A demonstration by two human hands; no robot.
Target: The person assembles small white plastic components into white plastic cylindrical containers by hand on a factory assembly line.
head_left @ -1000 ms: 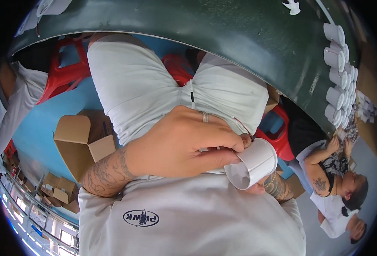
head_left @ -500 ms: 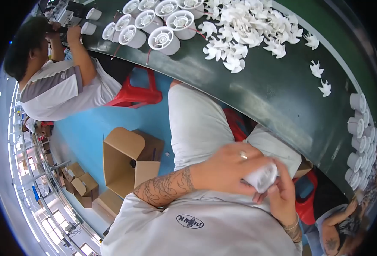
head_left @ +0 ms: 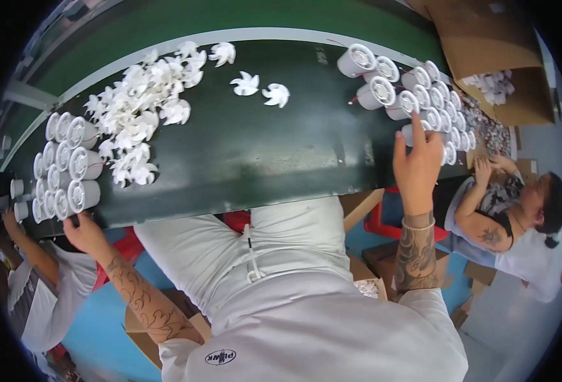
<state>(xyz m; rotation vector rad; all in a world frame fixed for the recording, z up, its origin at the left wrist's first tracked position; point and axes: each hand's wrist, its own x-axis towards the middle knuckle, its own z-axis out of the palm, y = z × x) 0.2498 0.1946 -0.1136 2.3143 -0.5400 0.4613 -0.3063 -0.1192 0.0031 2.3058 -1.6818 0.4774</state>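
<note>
My left hand point(head_left: 87, 235) is at the table's near edge on the left, beside the nearest white cup-shaped fan housing point(head_left: 83, 195) of a group. Its thumb and forefinger look slightly apart; the other fingers are hidden. On the right, my right hand point(head_left: 419, 167) reaches over the table with forefinger stretched out and thumb spread. It is at a white fan housing point(head_left: 409, 134) on the near side of another group, partly covered by the fingers. Between the groups lies a heap of white fan blades point(head_left: 144, 95).
Loose fan blades point(head_left: 276, 95) lie on the dark green table point(head_left: 262, 153). An open cardboard box point(head_left: 497, 38) with white pieces stands at the far right. Co-workers sit on both sides: one person's arm point(head_left: 32, 248) at left, another person point(head_left: 484, 216) at right.
My hands were together at my lap around a white housing. Now they are spread wide, the left at the left group and the right at the right group. The view has turned right.
</note>
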